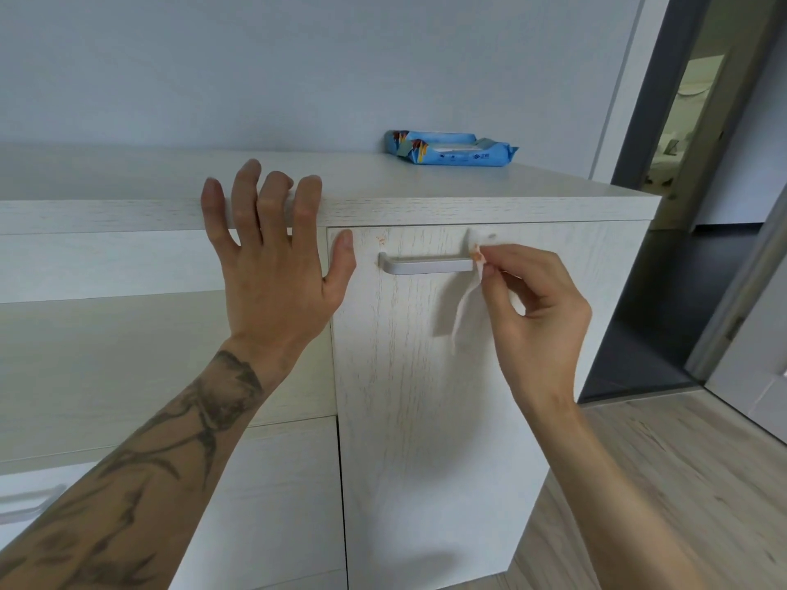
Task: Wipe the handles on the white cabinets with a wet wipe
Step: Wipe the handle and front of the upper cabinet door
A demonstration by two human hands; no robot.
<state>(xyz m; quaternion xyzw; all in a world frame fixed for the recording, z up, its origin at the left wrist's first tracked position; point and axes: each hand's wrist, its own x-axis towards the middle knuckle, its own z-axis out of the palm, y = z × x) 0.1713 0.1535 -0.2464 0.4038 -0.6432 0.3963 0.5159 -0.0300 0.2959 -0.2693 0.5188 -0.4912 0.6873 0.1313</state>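
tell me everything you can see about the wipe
The wipe is a thin white sheet, soft-looking and crumpled rather than flat. The right hand pinches it between thumb and fingertips. Its bunched top covers the right end of the silver handle on the white door and carries an orange smudge there. A narrow twisted tail hangs loose below the fingertips, in front of the door.

Wipes pack (451, 149): on cabinet top (426, 181), at back.
Handle (426, 265): on door (426, 398), below pack.
Wet wipe (477, 249): at handle's right end.
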